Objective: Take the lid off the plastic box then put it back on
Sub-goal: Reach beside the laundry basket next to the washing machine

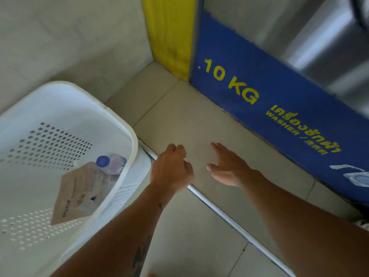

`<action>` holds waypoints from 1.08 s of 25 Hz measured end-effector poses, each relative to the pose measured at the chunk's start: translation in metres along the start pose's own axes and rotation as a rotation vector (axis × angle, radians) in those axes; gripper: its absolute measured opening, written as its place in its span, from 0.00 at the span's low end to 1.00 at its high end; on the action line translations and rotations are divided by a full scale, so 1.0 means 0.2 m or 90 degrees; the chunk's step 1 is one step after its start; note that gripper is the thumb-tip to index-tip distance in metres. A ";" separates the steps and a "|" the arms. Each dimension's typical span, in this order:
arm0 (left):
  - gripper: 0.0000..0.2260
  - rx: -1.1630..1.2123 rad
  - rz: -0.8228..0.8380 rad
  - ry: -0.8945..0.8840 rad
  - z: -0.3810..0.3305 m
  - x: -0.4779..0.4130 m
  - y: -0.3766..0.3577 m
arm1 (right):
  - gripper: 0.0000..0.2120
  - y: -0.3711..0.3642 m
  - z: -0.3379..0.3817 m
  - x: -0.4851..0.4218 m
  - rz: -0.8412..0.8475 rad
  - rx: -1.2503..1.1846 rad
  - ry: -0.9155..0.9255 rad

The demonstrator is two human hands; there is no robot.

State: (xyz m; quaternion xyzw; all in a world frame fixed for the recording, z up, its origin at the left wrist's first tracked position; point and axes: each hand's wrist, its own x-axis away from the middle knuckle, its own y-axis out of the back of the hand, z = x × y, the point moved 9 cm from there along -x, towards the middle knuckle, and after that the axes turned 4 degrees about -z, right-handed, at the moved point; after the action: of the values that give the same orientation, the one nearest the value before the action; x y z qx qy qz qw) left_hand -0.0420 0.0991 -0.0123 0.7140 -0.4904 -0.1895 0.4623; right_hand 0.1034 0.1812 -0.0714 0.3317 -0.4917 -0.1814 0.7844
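The white perforated plastic box (65, 124) stands at the left with its top open and no lid on it. Inside lie a bottle with a blue cap (111, 162) and a brown paper packet (79, 192). I cannot make out a lid anywhere in view. My left hand (171, 168) hovers just right of the box rim with its fingers curled down at a thin white strip (219, 212); whether it grips anything is hidden. My right hand (227, 168) is spread flat, palm down, over the grey tiles and holds nothing.
A washer's blue panel (279, 108) marked "10 KG" lines the right side, with its steel front (319, 37) above. A yellow post (169, 37) stands in the far corner beside a pale wall (69, 37). Grey floor tiles (189, 116) lie between the box and the washer.
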 end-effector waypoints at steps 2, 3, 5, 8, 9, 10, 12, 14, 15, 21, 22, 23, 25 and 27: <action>0.05 0.030 -0.018 -0.021 -0.11 0.07 0.16 | 0.35 0.12 0.09 0.16 -0.035 -0.018 0.020; 0.05 0.039 -0.018 -0.027 -0.16 0.10 0.23 | 0.34 0.16 0.14 0.26 -0.053 -0.021 0.036; 0.05 0.061 -0.026 -0.029 -0.24 0.17 0.42 | 0.33 0.29 0.25 0.46 -0.077 -0.012 0.068; 0.06 0.106 -0.030 -0.035 -0.38 0.30 0.72 | 0.32 0.52 0.41 0.77 -0.101 0.020 0.098; 0.06 0.121 -0.022 -0.031 -0.43 0.36 0.84 | 0.32 0.61 0.48 0.90 -0.109 0.028 0.111; 0.06 0.133 -0.010 -0.023 -0.47 0.42 0.96 | 0.32 0.70 0.55 1.02 -0.117 0.034 0.127; 0.05 0.122 -0.001 -0.004 -0.57 0.54 1.20 | 0.31 0.88 0.66 1.26 -0.137 0.055 0.158; 0.04 0.075 -0.022 0.015 -0.66 0.68 1.45 | 0.31 1.02 0.75 1.49 -0.142 0.075 0.179; 0.03 0.063 -0.044 0.019 -0.70 0.74 1.56 | 0.31 1.07 0.79 1.58 -0.143 0.080 0.190; 0.07 -0.015 -0.147 0.057 -0.92 1.19 2.12 | 0.30 1.32 0.98 2.13 -0.181 0.116 0.303; 0.08 -0.026 -0.166 0.074 -0.95 1.27 2.21 | 0.30 1.36 1.01 2.23 -0.186 0.121 0.322; 0.08 -0.033 -0.187 0.090 -0.97 1.36 2.29 | 0.30 1.39 1.05 2.33 -0.190 0.127 0.343; 0.07 -0.051 -0.217 0.123 -1.01 1.56 2.47 | 0.28 1.45 1.15 2.52 -0.202 0.136 0.393; 0.07 -0.072 -0.230 0.151 -1.03 1.75 2.62 | 0.26 1.49 1.28 2.70 -0.222 0.158 0.446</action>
State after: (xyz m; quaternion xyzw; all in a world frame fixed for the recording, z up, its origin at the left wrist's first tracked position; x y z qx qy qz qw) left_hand -0.0123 -0.1579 0.5980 0.7806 -0.2852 -0.2109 0.5146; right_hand 0.1059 -0.0228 0.5636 0.5436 -0.1496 -0.1272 0.8161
